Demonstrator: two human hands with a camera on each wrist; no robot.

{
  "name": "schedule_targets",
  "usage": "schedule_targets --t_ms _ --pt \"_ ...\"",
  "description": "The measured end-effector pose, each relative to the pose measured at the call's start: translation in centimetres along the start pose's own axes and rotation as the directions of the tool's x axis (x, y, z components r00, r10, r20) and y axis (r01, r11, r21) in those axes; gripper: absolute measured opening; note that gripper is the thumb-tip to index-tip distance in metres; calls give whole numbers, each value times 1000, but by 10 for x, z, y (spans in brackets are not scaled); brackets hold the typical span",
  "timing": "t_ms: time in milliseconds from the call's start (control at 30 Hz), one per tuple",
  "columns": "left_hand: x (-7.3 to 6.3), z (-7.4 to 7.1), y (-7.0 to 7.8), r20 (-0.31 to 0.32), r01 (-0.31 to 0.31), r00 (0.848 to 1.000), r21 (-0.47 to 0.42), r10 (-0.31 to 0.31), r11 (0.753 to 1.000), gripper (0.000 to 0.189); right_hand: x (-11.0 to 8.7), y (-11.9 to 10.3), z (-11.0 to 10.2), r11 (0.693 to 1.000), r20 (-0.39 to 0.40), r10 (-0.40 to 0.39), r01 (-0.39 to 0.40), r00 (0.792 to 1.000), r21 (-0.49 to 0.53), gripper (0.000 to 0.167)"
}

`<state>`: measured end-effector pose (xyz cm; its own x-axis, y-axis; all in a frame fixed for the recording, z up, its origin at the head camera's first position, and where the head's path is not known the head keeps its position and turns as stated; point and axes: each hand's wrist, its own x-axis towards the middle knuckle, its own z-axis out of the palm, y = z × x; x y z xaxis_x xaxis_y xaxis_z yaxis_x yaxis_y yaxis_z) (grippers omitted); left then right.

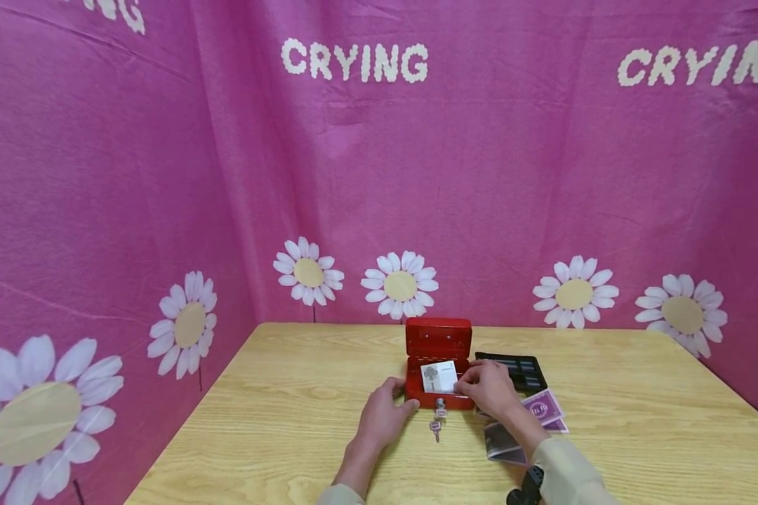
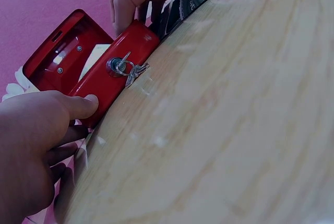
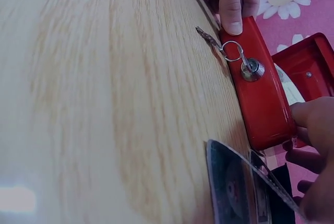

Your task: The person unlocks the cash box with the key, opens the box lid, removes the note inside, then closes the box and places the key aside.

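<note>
A small red cash box stands on the table with its lid raised. A white printed paper lies inside. A key sits in the front lock, and more keys hang from its ring. My left hand grips the box's left front corner, thumb on the front face and fingers round the side. At the right front corner, my right hand holds the box wall; its thumb reaches over the rim beside the paper. Some of its fingertips are hidden.
A black coin tray sits right of the box. Purple printed notes and a dark folded note lie under and beside my right forearm. A pink cloth with daisies hangs behind the wooden table.
</note>
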<state>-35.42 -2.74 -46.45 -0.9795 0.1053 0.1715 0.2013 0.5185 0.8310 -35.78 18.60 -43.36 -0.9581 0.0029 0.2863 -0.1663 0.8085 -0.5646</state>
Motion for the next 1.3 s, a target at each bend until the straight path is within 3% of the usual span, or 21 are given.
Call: schedule_targets --t_ms 267,467,633,1000,1300 --pt "0 0 2 -1 -16 1000 12 16 1000 41 0 -3 -8 998 -49 -9 12 999 62 16" --pt "2 3 0 -2 8 1000 4 -8 1000 41 -1 -8 -16 990 -81 -36 47 996 135 14" --pt "2 3 -2 -7 -17 1000 5 17 1000 41 -5 -13 -27 982 -99 -49 66 994 179 15" --pt "2 4 0 -7 -14 1000 5 14 1000 40 -17 -17 -45 982 -71 38 -24 997 186 17" --pt "1 3 -1 -4 -6 1000 7 6 1000 41 -28 -13 -59 980 -69 26 -12 997 198 16"
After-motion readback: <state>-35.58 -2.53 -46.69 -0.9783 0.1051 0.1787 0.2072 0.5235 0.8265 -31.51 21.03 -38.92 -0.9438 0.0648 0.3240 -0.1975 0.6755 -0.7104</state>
